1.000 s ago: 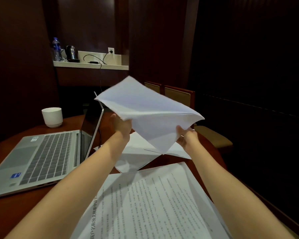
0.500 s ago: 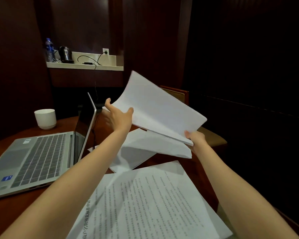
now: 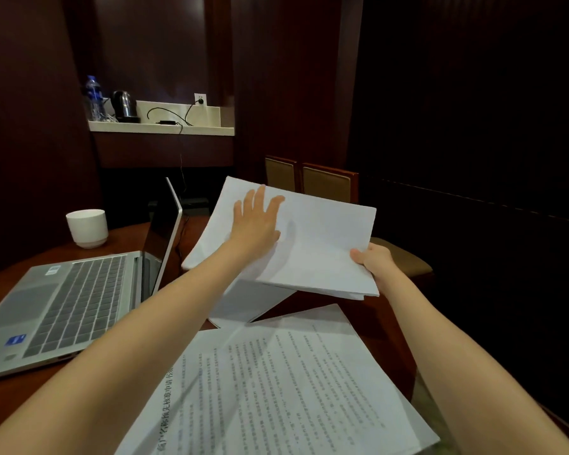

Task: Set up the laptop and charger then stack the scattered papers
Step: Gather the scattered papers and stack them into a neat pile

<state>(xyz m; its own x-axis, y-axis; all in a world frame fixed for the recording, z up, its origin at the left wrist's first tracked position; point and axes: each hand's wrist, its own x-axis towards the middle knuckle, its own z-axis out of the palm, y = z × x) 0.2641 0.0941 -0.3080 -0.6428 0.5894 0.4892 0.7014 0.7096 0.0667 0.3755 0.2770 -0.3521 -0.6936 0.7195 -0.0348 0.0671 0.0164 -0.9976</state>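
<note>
Dark wood table [image 3: 10, 280]; hands [image 3: 255, 224] hold flat white sheets [image 3: 322, 247].

I see a white cup [image 3: 87, 227] on the table [image 3: 14, 402], bottle [image 3: 93, 97] and kettle [image 3: 123, 105] on the shelf [image 3: 161, 128], two chairs [image 3: 329, 182] behind.

The papers [image 3: 316, 244] are thin, smooth and white, not shiny. The laptop [image 3: 63, 307] looks like dull grey metal (its screen is dark and glossy). The counter [image 3: 385, 326] is shiny red-brown wood. The cup [image 3: 87, 227] looks smooth and white, like china.
</note>
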